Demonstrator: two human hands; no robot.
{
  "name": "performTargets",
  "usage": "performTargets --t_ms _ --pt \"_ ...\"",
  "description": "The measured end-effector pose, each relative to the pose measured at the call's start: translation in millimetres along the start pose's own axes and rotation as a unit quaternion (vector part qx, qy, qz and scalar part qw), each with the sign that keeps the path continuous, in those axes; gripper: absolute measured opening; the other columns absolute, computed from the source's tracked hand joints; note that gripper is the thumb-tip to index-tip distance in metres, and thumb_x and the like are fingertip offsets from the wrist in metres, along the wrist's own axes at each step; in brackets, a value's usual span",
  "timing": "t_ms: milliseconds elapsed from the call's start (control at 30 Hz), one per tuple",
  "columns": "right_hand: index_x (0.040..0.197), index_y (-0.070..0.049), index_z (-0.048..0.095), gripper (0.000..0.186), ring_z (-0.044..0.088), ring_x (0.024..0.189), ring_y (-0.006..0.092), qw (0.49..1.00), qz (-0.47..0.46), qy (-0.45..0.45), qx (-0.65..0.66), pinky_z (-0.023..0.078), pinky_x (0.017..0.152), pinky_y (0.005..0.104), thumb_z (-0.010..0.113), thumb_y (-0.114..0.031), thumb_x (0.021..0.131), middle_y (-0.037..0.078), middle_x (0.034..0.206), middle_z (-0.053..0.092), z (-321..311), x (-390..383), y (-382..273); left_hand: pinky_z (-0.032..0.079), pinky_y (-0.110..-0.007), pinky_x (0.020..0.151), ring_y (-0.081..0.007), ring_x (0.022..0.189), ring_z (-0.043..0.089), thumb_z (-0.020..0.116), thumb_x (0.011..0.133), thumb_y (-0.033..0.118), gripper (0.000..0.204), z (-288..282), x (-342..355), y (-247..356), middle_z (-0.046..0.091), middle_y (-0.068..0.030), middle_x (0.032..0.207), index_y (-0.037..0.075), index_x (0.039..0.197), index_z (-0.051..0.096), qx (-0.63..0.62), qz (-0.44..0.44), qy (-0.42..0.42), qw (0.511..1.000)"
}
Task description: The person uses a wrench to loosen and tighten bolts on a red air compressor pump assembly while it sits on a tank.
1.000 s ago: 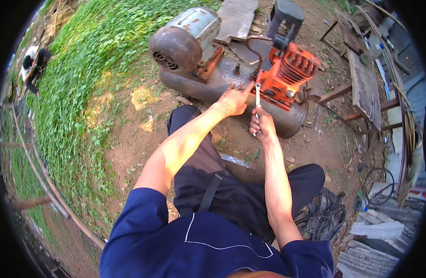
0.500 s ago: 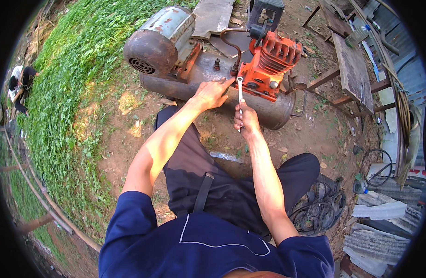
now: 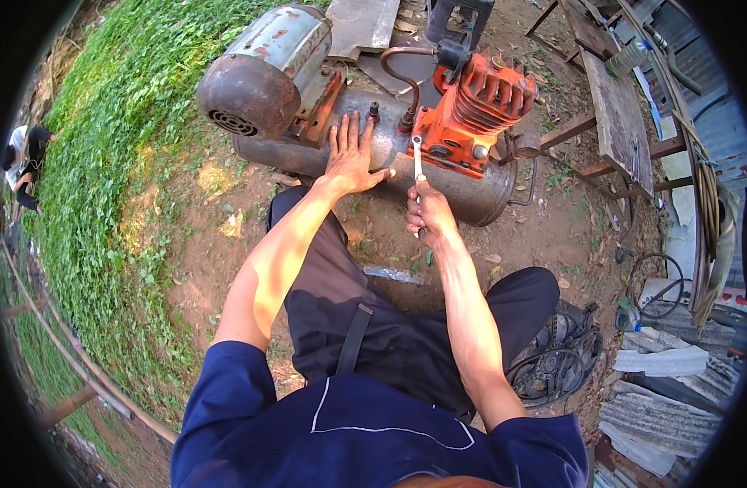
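Before me lies an air compressor with a rusty cylindrical tank (image 3: 479, 198). My left hand (image 3: 352, 156) rests flat on the tank, fingers spread, close to a small upright fitting (image 3: 374, 111). In my right hand (image 3: 431, 210) is a combination wrench (image 3: 418, 163), its ring end at the lower left corner of the orange pump head (image 3: 471, 106). Whether the ring sits around a bolt there, I cannot tell. A curved copper-brown pipe (image 3: 389, 65) runs from the pump down to a fitting (image 3: 406, 120) on the tank. The grey electric motor (image 3: 263, 77) is mounted at left.
Grey boards (image 3: 361, 28) and a dark plastic stool (image 3: 459, 20) stand behind the compressor. To the right is a wooden bench (image 3: 617, 114). Black belts (image 3: 556, 358) lie in a heap by my right knee. Another person (image 3: 23, 163) crouches far left beyond the greenery.
My left hand has left the wrench's ring end, moved left and spread flat on the tank. The right hand keeps its hold on the wrench. The view has shifted slightly.
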State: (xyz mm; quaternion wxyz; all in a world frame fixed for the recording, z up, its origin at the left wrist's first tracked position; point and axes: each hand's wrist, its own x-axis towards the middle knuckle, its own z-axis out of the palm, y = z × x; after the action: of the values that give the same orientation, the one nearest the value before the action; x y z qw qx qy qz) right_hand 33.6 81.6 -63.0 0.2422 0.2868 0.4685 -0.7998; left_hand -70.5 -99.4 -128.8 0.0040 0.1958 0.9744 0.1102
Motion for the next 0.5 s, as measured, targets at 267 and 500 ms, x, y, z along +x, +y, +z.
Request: performTargets --t_ms 267,500 --pt "0.080 -0.014 0.044 0.042 0.023 0.039 0.0067 0.998 -0.031 0.028 0.048 0.023 0.038 0.0257 0.041 -0.049 0.102 -0.007 0.054 0.027 11 8 16 -0.004 -0.060 0.115 -0.0441 0.146 -0.011 0.062 0.073 0.075 0.127 -8 -3 -2 -0.007 -0.0286 0.158 0.000 0.153 -0.004 0.020 0.013 -0.036 0.999" --pt "0.081 -0.014 0.041 0.040 0.024 0.040 0.0072 0.967 -0.143 0.093 0.191 0.023 0.037 0.0267 0.037 -0.047 0.104 -0.006 0.054 0.028 73 24 44 -0.003 -0.060 0.116 -0.0439 0.147 -0.007 0.065 0.074 0.069 0.123 -6 -3 0 -0.002 -0.0265 0.159 0.001 0.154 0.001 0.006 0.032 -0.026 0.999"
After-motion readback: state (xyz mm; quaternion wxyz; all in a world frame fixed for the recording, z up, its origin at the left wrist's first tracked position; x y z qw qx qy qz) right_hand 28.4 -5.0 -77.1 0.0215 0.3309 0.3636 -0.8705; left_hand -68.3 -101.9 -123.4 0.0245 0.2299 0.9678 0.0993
